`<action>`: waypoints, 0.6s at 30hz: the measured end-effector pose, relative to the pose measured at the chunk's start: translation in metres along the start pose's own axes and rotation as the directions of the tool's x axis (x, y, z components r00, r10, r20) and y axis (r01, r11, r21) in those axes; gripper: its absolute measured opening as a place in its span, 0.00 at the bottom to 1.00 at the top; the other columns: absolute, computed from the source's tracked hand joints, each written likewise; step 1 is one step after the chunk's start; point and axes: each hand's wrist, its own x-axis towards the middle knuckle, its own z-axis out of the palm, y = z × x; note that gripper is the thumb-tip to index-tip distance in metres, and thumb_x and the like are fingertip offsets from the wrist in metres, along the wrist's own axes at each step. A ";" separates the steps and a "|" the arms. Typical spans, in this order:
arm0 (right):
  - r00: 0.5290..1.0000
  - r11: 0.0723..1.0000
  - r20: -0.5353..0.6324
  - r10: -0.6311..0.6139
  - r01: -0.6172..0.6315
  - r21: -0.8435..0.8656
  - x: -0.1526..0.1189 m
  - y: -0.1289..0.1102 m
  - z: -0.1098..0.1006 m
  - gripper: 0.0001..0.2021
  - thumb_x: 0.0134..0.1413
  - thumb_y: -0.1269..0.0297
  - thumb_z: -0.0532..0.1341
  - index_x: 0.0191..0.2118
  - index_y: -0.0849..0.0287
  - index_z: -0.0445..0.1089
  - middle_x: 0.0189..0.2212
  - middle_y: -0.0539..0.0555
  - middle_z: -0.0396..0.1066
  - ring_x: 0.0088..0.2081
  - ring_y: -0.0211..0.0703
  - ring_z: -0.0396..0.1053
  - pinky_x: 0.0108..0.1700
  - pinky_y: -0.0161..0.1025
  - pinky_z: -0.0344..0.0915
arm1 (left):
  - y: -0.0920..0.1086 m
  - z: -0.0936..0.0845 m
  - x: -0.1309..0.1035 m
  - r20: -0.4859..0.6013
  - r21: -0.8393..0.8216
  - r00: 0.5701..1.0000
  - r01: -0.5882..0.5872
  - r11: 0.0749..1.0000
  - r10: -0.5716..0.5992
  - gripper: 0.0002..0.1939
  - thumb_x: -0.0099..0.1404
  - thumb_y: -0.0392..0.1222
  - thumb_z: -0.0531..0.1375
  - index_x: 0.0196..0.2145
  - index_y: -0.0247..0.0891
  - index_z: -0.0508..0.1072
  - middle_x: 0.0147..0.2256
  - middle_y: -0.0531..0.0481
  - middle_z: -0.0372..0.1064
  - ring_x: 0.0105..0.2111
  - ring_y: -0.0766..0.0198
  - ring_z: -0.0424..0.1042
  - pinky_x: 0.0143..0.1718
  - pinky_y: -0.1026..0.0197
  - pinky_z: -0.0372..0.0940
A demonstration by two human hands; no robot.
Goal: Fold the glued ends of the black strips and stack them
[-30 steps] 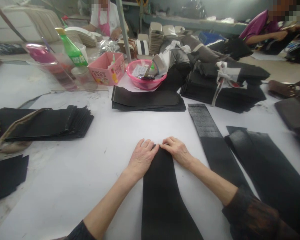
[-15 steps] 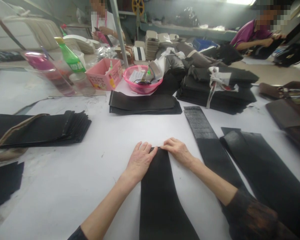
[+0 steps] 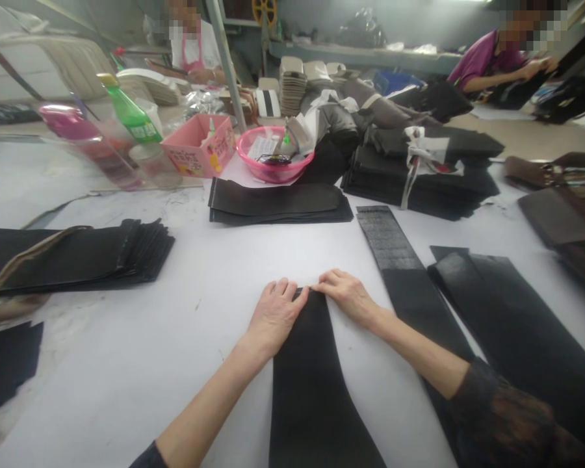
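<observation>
A long black leather-like piece (image 3: 316,390) lies flat on the white tabletop in front of me, running off the bottom of the view. At its far left corner my left hand (image 3: 276,314) is closed on the edge, thumb on top and fingers bent over the far side. My right hand (image 3: 347,296) pinches the same far edge near its right corner, thumb and fingertips together. The tips of both hands almost meet. Whether the edge is folded under the fingers is too small to tell.
To the right lie a black strip (image 3: 409,286) and wider black pieces (image 3: 507,305). Black stacks (image 3: 68,257) (image 3: 277,201) (image 3: 419,175) stand left, ahead and back right. Behind are a pink basin (image 3: 273,170), a pink box (image 3: 199,146) and a green bottle (image 3: 131,110). Two people work beyond.
Both hands stay at the far edge of the black piece, with barely any movement. My view has shifted slightly. The person at the back left has lowered their hands.
</observation>
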 end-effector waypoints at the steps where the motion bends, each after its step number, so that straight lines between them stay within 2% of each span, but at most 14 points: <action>1: 1.000 1.000 0.001 0.007 -0.007 0.010 -0.001 0.002 -0.001 0.10 0.62 0.70 0.56 0.46 0.53 0.71 0.39 0.54 0.69 0.42 0.42 0.65 0.43 0.38 0.64 | 0.000 0.000 0.000 0.001 0.005 1.000 0.001 1.000 -0.001 0.22 0.65 0.33 0.56 0.56 0.41 0.62 0.45 0.42 0.63 0.50 0.50 0.61 0.50 0.48 0.60; 8: 1.000 0.999 0.002 0.031 -0.031 0.026 -0.007 0.007 -0.001 0.09 0.63 0.68 0.55 0.43 0.54 0.72 0.39 0.53 0.69 0.43 0.41 0.65 0.43 0.37 0.65 | 0.000 -0.003 0.001 0.038 0.031 0.999 0.001 1.000 -0.002 0.23 0.66 0.35 0.56 0.58 0.42 0.62 0.45 0.42 0.63 0.49 0.50 0.61 0.50 0.48 0.60; 18: 0.997 0.997 -0.014 0.075 -0.075 0.036 -0.012 0.002 0.003 0.12 0.61 0.72 0.57 0.47 0.52 0.72 0.42 0.54 0.68 0.46 0.43 0.64 0.47 0.39 0.65 | 0.002 -0.005 0.005 0.057 0.016 0.998 -0.001 1.000 0.000 0.22 0.66 0.35 0.55 0.58 0.43 0.62 0.44 0.42 0.62 0.48 0.50 0.61 0.48 0.48 0.61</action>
